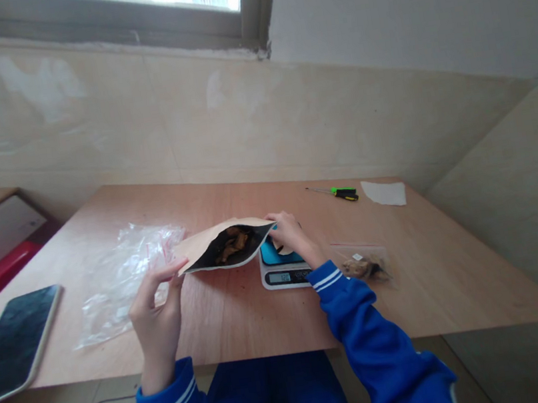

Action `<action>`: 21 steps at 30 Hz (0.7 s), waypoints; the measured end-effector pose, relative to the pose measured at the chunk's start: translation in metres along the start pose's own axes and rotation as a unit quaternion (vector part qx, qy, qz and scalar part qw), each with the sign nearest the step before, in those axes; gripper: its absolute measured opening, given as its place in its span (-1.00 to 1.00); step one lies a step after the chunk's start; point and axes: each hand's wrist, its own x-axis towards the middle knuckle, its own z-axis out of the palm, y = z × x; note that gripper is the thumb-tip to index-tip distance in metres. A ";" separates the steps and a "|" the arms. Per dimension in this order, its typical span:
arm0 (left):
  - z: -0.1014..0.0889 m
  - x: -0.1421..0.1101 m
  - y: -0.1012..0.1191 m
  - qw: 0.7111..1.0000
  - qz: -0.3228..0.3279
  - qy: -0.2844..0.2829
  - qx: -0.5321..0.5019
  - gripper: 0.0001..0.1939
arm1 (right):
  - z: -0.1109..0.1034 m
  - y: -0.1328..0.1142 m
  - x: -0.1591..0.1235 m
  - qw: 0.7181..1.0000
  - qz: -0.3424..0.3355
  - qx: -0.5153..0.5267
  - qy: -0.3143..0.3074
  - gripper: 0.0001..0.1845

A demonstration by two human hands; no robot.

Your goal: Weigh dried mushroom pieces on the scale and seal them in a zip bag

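A tan paper pouch [204,239] is held open above the wooden table [247,326], its dark inside showing brown dried pieces [233,243]. My left hand [157,312] pinches the pouch's left corner. My right hand [290,236] grips the pouch's right edge, just over a small digital scale [283,272] with a blue top and a lit display.
Clear plastic bags [123,277] lie left of the pouch. A small zip bag with brown pieces [365,264] sits right of the scale. A green-handled screwdriver [338,192] and white paper [385,192] lie at the back. A phone [12,342] rests at the left edge.
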 end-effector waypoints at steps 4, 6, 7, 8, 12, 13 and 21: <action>0.000 0.000 0.000 1.000 -0.006 0.004 0.001 -0.90 | -0.006 -0.005 -0.003 0.999 -0.002 -0.026 0.027 -0.89; 0.000 0.000 -0.001 1.000 -0.008 0.003 0.002 -0.90 | -0.016 -0.013 -0.002 0.998 -0.011 -0.003 0.067 -0.83; 0.000 0.000 -0.002 1.000 -0.008 0.003 0.001 -0.90 | -0.024 -0.020 -0.003 0.994 -0.024 0.030 0.103 -0.81; 0.001 0.000 -0.002 1.000 -0.007 0.005 0.000 -0.90 | -0.034 -0.029 -0.005 0.985 -0.042 0.079 0.145 -0.80; 0.002 -0.001 -0.003 1.000 -0.007 0.012 -0.001 -0.91 | -0.086 -0.081 -0.029 0.916 -0.177 0.298 0.203 -0.86; 0.003 -0.001 -0.003 1.000 -0.008 0.013 -0.001 -0.90 | -0.098 -0.095 -0.037 0.905 -0.215 0.326 0.169 -0.82; 0.002 -0.001 -0.001 1.000 0.004 0.001 -0.002 -0.90 | -0.095 -0.140 -0.057 0.927 -0.286 0.059 -0.235 -0.59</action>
